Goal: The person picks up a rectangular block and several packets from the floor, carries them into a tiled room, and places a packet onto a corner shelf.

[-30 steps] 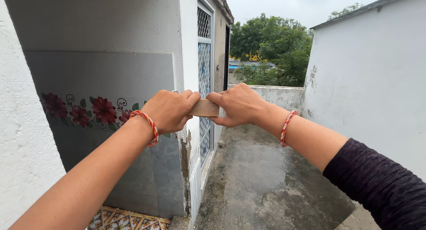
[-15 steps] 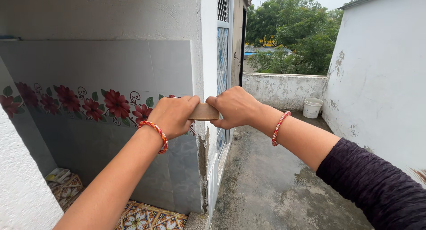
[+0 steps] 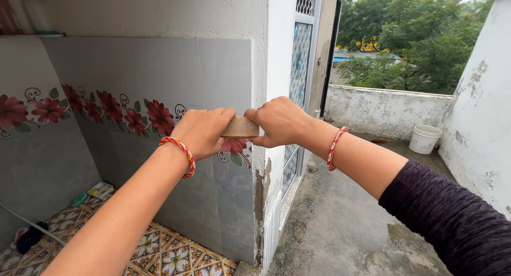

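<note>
Both of my hands grip a small brown wooden block (image 3: 240, 127) held out at chest height. My left hand (image 3: 203, 131) wraps its left end and my right hand (image 3: 279, 121) wraps its right end; only the middle of the block shows. The block is in front of the end of a grey tiled wall (image 3: 159, 84) with a band of red flowers. Whether it touches the wall cannot be told. Each wrist carries a red and orange thread bracelet.
A white plastered wall edge (image 3: 277, 68) and a patterned glass door (image 3: 298, 73) stand just behind the block. Patterned floor tiles (image 3: 170, 254) lie lower left. A wet concrete terrace (image 3: 340, 223) runs to a low parapet with a white bucket (image 3: 425, 138).
The view has swung left and down, showing more tiled wall and floor. My hands have kept their grip on the block.
</note>
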